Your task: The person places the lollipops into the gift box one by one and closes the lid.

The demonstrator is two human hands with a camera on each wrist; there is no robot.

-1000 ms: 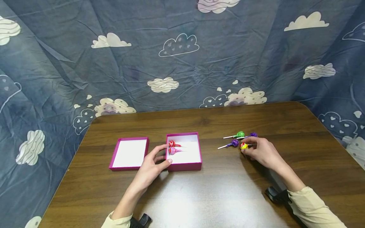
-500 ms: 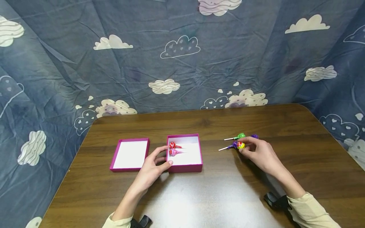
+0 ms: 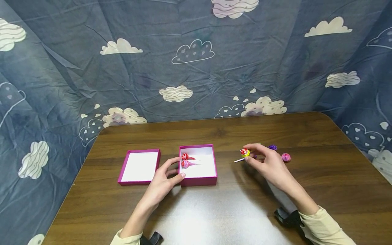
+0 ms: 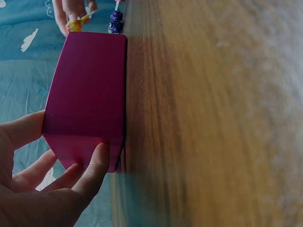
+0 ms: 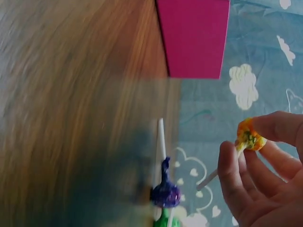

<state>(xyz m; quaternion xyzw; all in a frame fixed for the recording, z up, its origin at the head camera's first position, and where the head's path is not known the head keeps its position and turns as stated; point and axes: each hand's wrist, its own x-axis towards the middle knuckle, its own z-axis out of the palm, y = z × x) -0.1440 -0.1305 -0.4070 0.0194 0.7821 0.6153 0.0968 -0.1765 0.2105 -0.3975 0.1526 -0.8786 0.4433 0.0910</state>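
My left hand [image 3: 165, 177] holds the left end of an open magenta box [image 3: 199, 181], thumb at the front corner and fingers along the side wall. Inside lie a red lollipop [image 3: 185, 157] and a pink lollipop [image 3: 185, 164], sticks pointing right. My right hand [image 3: 271, 165] pinches a lollipop with a yellow and red wrapper [image 3: 245, 152]; its white stick [image 5: 207, 180] shows between the fingers in the right wrist view. Below that hand is a purple lollipop [image 5: 165, 195], with a green lollipop [image 5: 165, 220] beside it, both mostly hidden in the head view.
To the right of the right hand, another purple lollipop [image 3: 272, 147] and a pink lollipop [image 3: 286, 157] lie on the wooden table [image 3: 220, 129]. The box lid [image 3: 140, 166] rests white side up, left of the box. A cloud-patterned cloth [image 3: 147, 71] hangs behind the table.
My right hand has lifted the yellow lollipop and carried it left toward the box, uncovering the pink lollipop on the table. My left hand stays at the box.
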